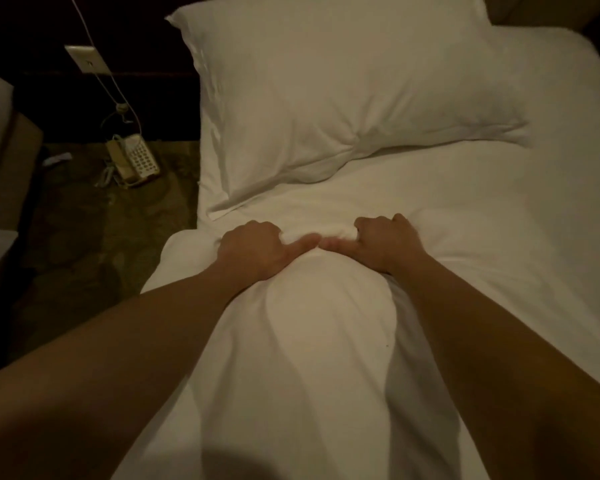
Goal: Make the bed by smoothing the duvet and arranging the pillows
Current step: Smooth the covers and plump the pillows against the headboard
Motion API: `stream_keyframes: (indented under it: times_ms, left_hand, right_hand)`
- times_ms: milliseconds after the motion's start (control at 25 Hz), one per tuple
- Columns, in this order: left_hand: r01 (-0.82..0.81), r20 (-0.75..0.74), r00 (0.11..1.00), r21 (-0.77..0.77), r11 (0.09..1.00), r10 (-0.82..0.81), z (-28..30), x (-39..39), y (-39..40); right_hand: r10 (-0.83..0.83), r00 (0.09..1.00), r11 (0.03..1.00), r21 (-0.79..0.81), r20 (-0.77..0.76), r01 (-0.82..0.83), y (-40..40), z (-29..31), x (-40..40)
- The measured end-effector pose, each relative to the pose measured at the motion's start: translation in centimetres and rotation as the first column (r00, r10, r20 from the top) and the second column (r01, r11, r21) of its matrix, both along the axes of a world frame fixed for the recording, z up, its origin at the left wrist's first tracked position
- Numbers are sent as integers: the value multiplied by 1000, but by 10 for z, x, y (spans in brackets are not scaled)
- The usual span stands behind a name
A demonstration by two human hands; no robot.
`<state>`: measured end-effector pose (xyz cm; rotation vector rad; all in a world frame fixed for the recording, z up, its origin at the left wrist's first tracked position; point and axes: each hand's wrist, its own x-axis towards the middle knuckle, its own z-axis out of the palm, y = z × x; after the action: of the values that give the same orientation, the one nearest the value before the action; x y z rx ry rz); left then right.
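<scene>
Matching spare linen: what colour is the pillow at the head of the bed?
Plain white, no pattern; the pillow shows clearly in the head view.

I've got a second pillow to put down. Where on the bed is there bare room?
The bare sheet right of the pillow, up to the far bed edge, is free. The near middle is crowded: left hand and right hand grip the bunched duvet.

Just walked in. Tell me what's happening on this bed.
A person is making the bed. Both hands, the left hand and right hand, grip a bunched fold of the white duvet side by side, thumbs nearly meeting. The duvet is humped and creased below the grip. One white pillow lies at the head of the bed, slightly askew. A telephone sits on the floor to the left of the bed.
</scene>
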<state>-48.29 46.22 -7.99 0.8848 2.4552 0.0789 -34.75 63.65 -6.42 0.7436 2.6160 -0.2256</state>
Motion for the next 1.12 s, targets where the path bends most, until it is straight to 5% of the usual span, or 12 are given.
stream_keyframes:
  times_ms: [320,680,880,1120]
  left_hand:
    - [74,-121,991,172,982,-53,144,102,-89]
    - [234,-225,960,335,913,-164,377,349,-279]
    - [267,-242,953,372,889,-185,420,477,-363]
    - [399,-240,911,310,863,-335,387,596,-435]
  right_hand:
    - [-20,995,997,78,-97,28,-92,162,114]
    - [-110,970,967,203,-216,155,-299,390,380]
    - [-99,944,948,257,-314,185,-382,412,514]
    - [-158,950,959,188,-271,213,-461,366,638]
